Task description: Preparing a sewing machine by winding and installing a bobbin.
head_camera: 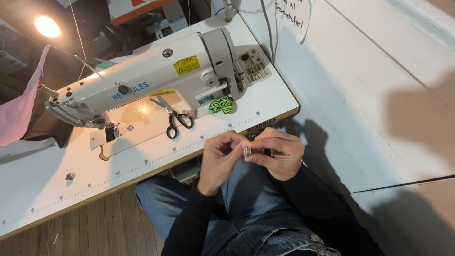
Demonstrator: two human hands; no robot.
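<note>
White and marked with a ruler strip along its front edge, the desk (pixel 42 189) carries a cream sewing machine (pixel 142 78), with black-handled scissors (pixel 173 118) lying on the machine bed and a green-and-black striped thing (pixel 221 105) just beside the machine's base. A lamp (pixel 47 26) glows at the far left, pink cloth (pixel 19 109) hangs near the needle end, and a pale wall runs along the right.

Off the desk's front edge, above a lap in blue jeans (pixel 246 199), the two hands meet. The left hand (pixel 219 159) has its fingers (pixel 235 142) curled together, the tips touching a small shiny metal bobbin (pixel 247 151). The right hand (pixel 280 154) pinches that bobbin between thumb and forefinger, the other fingers folded in; whether anything more lies in that palm I cannot tell. No thread is clear enough to make out at the bobbin.

By my judgement, the piece is small and slick, so it handles best with a firm pinch on the rims from one hand while the other works with fingertips only, kept low over the lap so that a slip lands on cloth and not on the wooden floor (pixel 95 223)
</note>
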